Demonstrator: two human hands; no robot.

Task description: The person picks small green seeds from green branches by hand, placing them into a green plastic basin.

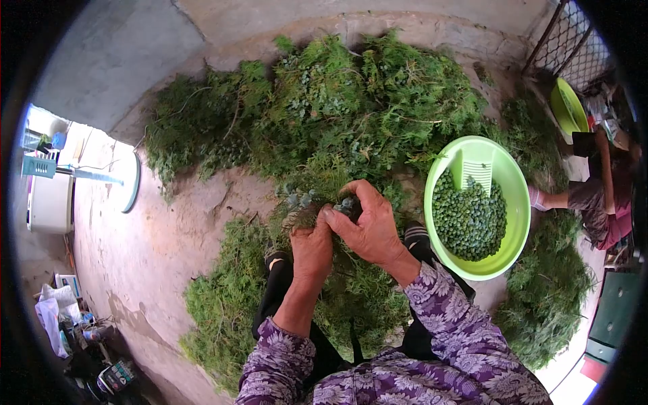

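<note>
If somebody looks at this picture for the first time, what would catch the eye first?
First comes the big heap of green branches, spread over the concrete floor across the top and middle. Next is the bright green basin on the right, filled with small round green cones. In the centre, the left hand and the right hand, in purple flowered sleeves, are closed on a sprig at the heap's near edge.

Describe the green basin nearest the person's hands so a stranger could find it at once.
Start at the big heap of green cuttings on the concrete floor, then look just right of the right hand, which grips a sprig. There sits a round lime-green basin; unlike the other green basin farther back, it holds small green berries and a pale scoop.
</note>
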